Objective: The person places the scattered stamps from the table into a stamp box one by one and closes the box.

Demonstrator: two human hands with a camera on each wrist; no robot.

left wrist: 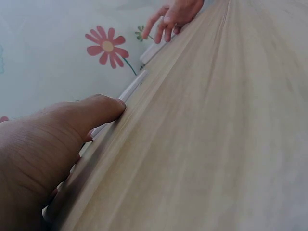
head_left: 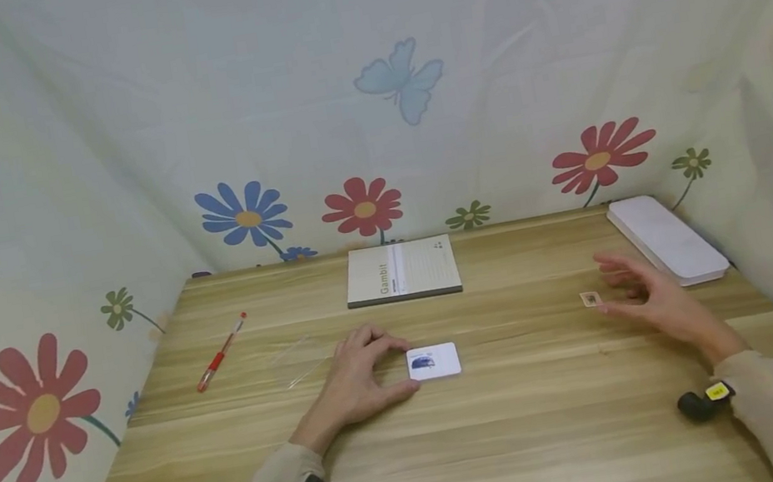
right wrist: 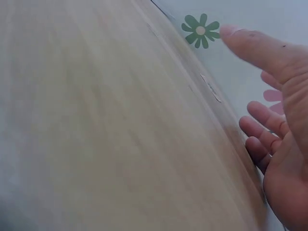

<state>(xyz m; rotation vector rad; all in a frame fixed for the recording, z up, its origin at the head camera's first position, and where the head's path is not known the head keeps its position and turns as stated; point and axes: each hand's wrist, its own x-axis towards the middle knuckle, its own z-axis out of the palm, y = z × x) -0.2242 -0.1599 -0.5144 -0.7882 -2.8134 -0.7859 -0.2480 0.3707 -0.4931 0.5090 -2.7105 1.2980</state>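
Note:
My left hand (head_left: pixel 357 372) holds a small white rounded card (head_left: pixel 443 360) by its left end, thumb at the near corner and index finger at the far one. A dark blue picture is printed or stuck on the card's face. In the left wrist view the thumb lies against the thin white edge (left wrist: pixel 133 87) of this card, which is close to the tabletop. On the right, a small stamp-like square (head_left: pixel 590 299) with a dark picture lies on the table. Beside it hovers my right hand (head_left: pixel 646 299), thumb and fingers apart and loosely bent, nothing between them.
A red pen (head_left: pixel 222 353) and a clear plastic sleeve (head_left: pixel 303 364) lie left of the left hand. At the back stands a flat notebook (head_left: pixel 429 268). A long white case (head_left: pixel 669 238) lies at the right edge. Flowered cloth (head_left: pixel 289 105) hangs around the wooden table (head_left: pixel 524 438).

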